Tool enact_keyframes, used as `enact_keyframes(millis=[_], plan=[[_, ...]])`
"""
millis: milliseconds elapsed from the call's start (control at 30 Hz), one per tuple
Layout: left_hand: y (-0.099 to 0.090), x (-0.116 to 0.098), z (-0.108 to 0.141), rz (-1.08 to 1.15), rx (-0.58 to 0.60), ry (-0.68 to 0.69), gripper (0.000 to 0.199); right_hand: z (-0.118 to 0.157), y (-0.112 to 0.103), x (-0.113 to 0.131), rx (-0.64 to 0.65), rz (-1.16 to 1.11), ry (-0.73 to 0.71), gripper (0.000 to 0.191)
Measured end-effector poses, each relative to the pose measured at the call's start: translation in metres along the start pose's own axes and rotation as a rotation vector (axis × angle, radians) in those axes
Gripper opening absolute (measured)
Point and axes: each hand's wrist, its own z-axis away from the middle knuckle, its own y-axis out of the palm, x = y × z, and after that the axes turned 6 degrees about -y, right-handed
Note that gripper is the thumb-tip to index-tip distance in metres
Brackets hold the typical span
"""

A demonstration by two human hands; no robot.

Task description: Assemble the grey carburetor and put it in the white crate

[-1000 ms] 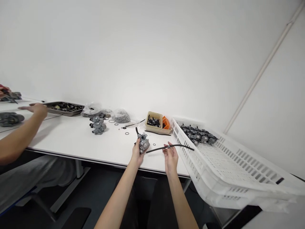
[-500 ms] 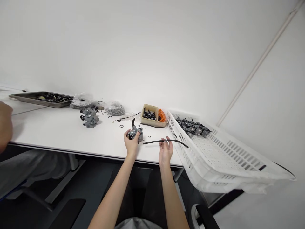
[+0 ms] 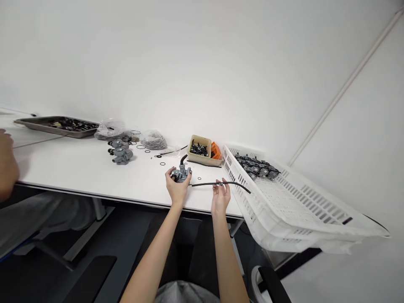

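Note:
My left hand (image 3: pixel 177 189) is wrapped round a grey metal carburetor-like part (image 3: pixel 182 174), from whose top a short black hose (image 3: pixel 183 159) curves up. To its right, my right hand (image 3: pixel 220 195) pinches a long thin black tube (image 3: pixel 239 184) near its middle. The tube's left end lies close to the lower right side of the metal part; whether they touch is too small to tell. Several thin black rings (image 3: pixel 163 163) lie on the white table (image 3: pixel 139 181) beyond my hands.
A white perforated crate (image 3: pixel 277 210) with similar metal parts stands right. Behind my hands are a cream bin (image 3: pixel 206 160) and an orange basket (image 3: pixel 216 150). More metal parts (image 3: pixel 121 155), plastic bags (image 3: pixel 153 140) and a metal tray (image 3: pixel 57 130) stand left, near another person's arm (image 3: pixel 6 168).
The metal part in my left hand has turned, its hose now leaning right. The tube's left end and the part are closer together.

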Motion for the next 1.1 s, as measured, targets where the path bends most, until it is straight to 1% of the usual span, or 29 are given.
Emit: enact_keyframes(millis=[167,367,667,767,867,1100], plan=[[-0.001,0.001,0.000,-0.042,-0.042,0.022,0.059,0.000,0.000,0.000,0.001,-0.005,0.000,0.046],[-0.001,0.001,0.000,-0.035,-0.004,0.004,0.060,0.000,-0.001,0.000,0.010,-0.010,0.000,0.044],[-0.002,0.004,-0.004,0.020,-0.004,-0.091,0.060,0.001,-0.002,0.001,0.038,-0.026,0.024,0.038],[-0.002,0.007,-0.006,0.047,-0.018,-0.119,0.056,0.001,-0.002,0.002,0.057,-0.030,0.033,0.034],[-0.002,0.009,-0.007,0.068,-0.026,-0.148,0.053,0.001,-0.002,0.003,0.073,-0.030,0.037,0.031],[0.000,0.019,-0.012,0.133,-0.036,-0.191,0.054,0.001,-0.003,0.001,0.098,-0.012,0.045,0.030]])
